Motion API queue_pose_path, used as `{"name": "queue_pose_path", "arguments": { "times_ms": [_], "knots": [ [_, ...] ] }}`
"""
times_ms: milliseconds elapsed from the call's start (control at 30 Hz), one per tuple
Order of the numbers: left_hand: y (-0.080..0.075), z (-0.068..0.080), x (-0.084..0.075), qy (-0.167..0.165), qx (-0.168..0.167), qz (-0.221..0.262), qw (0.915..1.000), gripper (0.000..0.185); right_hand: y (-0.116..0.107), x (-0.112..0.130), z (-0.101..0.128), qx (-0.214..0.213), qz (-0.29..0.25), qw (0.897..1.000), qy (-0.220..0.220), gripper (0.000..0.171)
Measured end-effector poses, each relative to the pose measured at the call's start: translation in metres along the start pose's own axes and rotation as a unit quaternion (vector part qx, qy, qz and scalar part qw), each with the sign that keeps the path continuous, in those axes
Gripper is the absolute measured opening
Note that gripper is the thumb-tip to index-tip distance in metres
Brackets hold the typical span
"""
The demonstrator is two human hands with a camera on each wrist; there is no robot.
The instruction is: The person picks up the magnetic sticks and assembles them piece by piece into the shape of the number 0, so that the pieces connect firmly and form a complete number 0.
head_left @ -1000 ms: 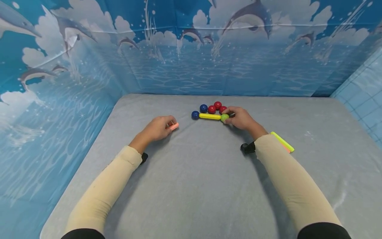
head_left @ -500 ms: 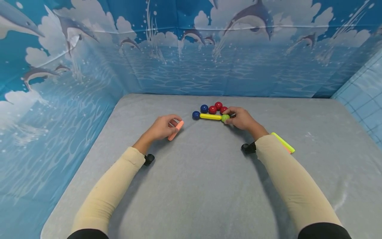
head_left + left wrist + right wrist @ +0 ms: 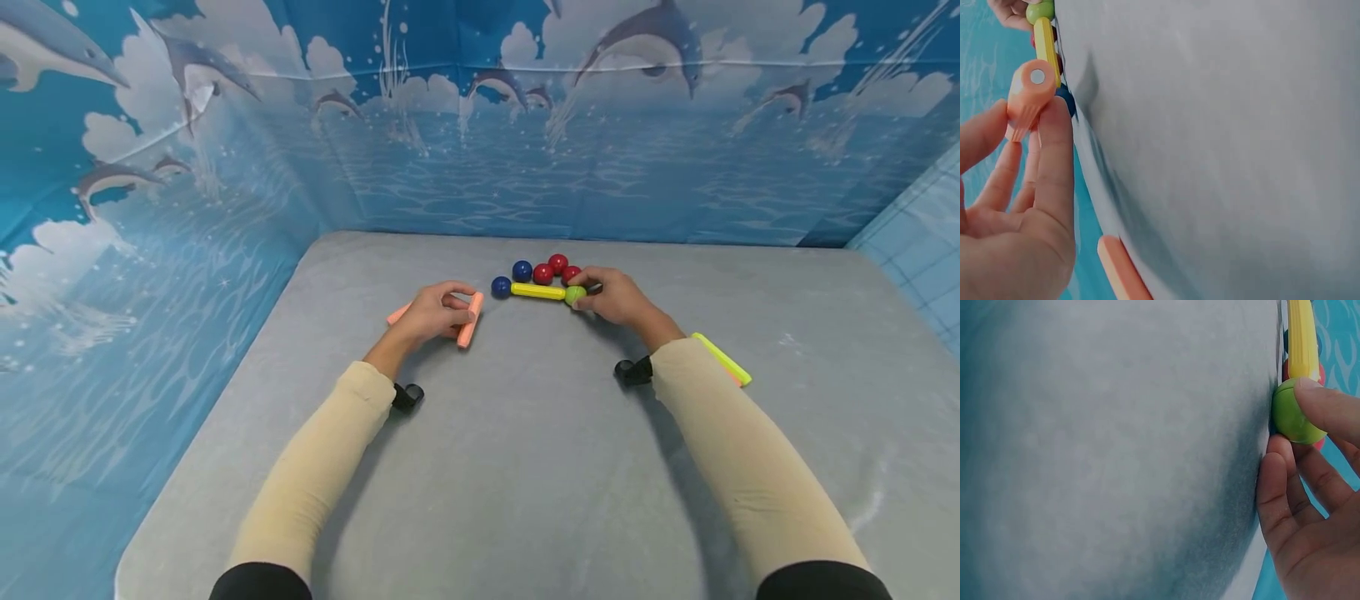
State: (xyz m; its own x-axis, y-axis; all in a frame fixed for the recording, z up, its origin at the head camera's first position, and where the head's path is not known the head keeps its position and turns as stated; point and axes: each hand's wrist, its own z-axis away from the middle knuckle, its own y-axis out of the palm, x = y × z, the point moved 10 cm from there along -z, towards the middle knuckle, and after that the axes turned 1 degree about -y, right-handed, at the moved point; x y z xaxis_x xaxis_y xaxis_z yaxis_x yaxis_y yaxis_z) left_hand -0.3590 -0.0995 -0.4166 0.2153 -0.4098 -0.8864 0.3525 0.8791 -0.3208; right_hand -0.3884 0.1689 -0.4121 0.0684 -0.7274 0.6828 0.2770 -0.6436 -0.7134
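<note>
My left hand (image 3: 431,317) pinches an orange rod (image 3: 471,321) between thumb and fingers. The left wrist view shows a round silvery spot on the near end of this orange rod (image 3: 1030,94). My right hand (image 3: 621,300) grips a green ball (image 3: 575,296) at the right end of a yellow rod (image 3: 538,291). At that rod's left end sits a blue ball (image 3: 501,287). From the right wrist, my thumb presses on the green ball (image 3: 1292,412) where it meets the yellow rod (image 3: 1302,337).
Behind the yellow rod lie another blue ball (image 3: 522,271) and several red balls (image 3: 543,274). A second orange rod (image 3: 397,314) lies behind my left hand. Beside my right forearm rest a yellow-green rod (image 3: 723,360) and an orange one, partly hidden. Dolphin-print cloth (image 3: 480,183) walls the grey table (image 3: 510,467).
My left hand has moved right toward the blue ball, and the orange rod in it has swung more upright. Another orange rod now shows behind that hand. The right hand keeps its grip.
</note>
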Motion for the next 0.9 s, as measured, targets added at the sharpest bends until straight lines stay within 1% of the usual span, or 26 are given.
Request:
{"name": "queue_pose_path", "arguments": {
  "times_ms": [133,367,567,767,900],
  "knots": [
    [0.010,-0.006,-0.001,-0.022,-0.001,0.030,0.9993,0.048,-0.001,-0.001,0.001,0.000,-0.002,1.000,-0.003,0.037],
    [0.025,-0.016,-0.003,-0.048,-0.002,0.040,0.9981,0.046,-0.001,-0.001,0.002,0.001,-0.006,1.000,0.000,0.036],
    [0.028,-0.023,-0.001,-0.056,-0.015,0.041,0.9975,0.043,-0.001,-0.001,0.000,0.000,-0.005,1.000,-0.005,0.036],
    [0.030,-0.025,-0.003,-0.059,-0.027,0.028,0.9975,0.043,-0.002,-0.002,-0.001,-0.003,-0.006,1.000,-0.003,0.036],
    [0.030,-0.027,-0.003,-0.064,-0.029,0.031,0.9971,0.042,-0.003,-0.002,-0.001,-0.005,-0.007,1.000,-0.004,0.036]
  ]
}}
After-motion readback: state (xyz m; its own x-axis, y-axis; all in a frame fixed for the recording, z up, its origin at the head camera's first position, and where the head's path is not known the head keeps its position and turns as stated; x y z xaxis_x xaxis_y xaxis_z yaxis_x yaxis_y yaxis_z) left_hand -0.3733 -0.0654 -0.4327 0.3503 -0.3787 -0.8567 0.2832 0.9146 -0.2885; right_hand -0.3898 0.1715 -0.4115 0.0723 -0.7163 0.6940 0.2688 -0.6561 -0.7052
